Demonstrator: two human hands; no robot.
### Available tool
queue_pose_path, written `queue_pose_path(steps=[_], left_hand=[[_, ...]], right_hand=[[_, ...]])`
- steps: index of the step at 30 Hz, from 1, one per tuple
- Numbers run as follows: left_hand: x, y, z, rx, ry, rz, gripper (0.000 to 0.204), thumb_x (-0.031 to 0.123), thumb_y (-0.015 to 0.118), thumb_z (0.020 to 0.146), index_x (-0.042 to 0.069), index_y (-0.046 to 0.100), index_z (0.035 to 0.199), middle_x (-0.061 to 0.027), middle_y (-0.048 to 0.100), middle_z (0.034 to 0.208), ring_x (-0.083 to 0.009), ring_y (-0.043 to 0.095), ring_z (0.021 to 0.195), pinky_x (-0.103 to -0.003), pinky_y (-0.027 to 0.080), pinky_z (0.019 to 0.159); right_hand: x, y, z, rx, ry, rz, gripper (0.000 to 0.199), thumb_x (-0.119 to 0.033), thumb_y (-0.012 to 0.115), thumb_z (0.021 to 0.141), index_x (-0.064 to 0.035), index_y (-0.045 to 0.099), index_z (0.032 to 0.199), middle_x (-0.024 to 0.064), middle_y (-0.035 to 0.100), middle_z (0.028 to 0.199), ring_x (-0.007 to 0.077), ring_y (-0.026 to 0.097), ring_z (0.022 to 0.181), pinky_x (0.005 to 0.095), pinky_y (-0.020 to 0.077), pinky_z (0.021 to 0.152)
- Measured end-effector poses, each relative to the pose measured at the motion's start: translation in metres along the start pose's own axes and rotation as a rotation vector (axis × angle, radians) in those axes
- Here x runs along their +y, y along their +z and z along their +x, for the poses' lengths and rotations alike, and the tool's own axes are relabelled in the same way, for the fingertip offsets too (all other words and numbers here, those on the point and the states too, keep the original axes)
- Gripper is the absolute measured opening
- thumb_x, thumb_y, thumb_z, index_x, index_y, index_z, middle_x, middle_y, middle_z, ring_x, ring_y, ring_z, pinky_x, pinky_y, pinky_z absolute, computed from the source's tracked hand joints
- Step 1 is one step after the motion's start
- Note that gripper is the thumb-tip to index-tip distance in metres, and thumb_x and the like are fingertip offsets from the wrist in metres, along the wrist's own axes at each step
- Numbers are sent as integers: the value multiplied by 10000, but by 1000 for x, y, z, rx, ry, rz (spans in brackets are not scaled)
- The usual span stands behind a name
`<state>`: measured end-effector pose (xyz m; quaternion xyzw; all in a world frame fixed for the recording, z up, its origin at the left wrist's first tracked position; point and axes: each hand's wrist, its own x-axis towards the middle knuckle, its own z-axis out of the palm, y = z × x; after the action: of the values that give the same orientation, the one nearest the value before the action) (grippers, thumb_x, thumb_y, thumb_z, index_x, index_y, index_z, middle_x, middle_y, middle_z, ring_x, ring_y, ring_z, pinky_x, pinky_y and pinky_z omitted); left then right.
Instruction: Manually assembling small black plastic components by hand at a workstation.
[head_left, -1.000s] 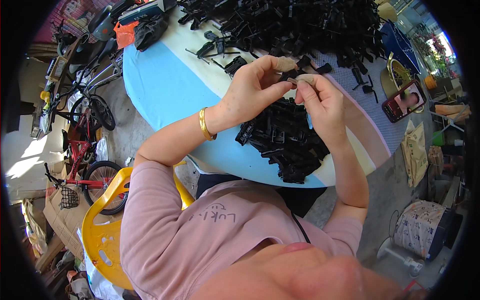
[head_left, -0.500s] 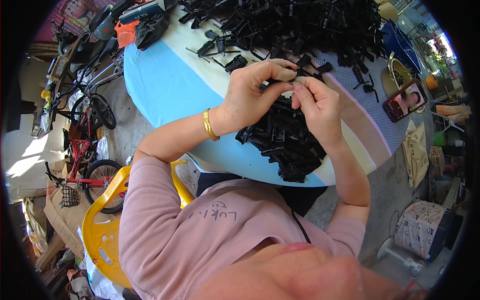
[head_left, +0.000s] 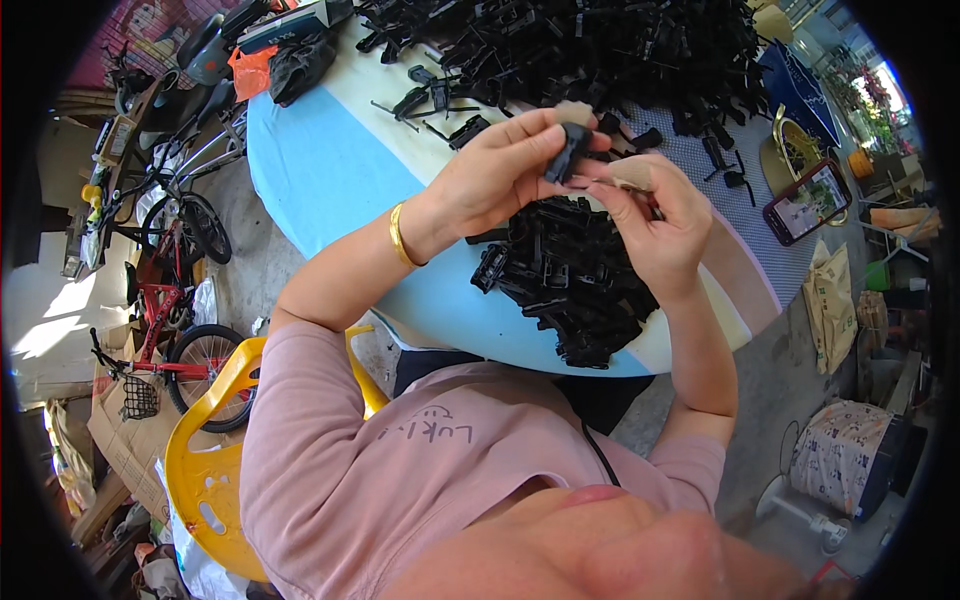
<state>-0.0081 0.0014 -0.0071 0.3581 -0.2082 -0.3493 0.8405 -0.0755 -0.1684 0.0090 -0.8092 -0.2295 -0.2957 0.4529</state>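
Black plastic part is held in left hand above the table, clasped between thumb and bent fingers, tilted, lower end turned toward right hand. Right thumb and index are brought close together just beside that end, only a slim gap seen; whether something small is gripped there can't be told. Tan finger covers are worn on both hands. Under the hands, small heap of black parts is piled at near edge of table. Larger heap of black parts is spread over the far side, strays to its left. Containers: tan sack is placed right of the table, contents hidden. Orange bag and dark bag are set at far left, contents not visible.
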Motion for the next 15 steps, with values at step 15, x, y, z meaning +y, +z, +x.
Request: queue_pose_path(steps=[15], left_hand=[[-3, 7, -8, 40, 124, 717, 376, -32, 569, 830, -13, 433, 1180, -70, 539, 1073, -113, 541, 977, -250, 465, 846]], right_hand=[[10, -2, 0, -147, 683, 600, 130, -130, 563, 878, -6, 579, 912, 4, 558, 703, 0, 423, 524, 127, 321, 454]])
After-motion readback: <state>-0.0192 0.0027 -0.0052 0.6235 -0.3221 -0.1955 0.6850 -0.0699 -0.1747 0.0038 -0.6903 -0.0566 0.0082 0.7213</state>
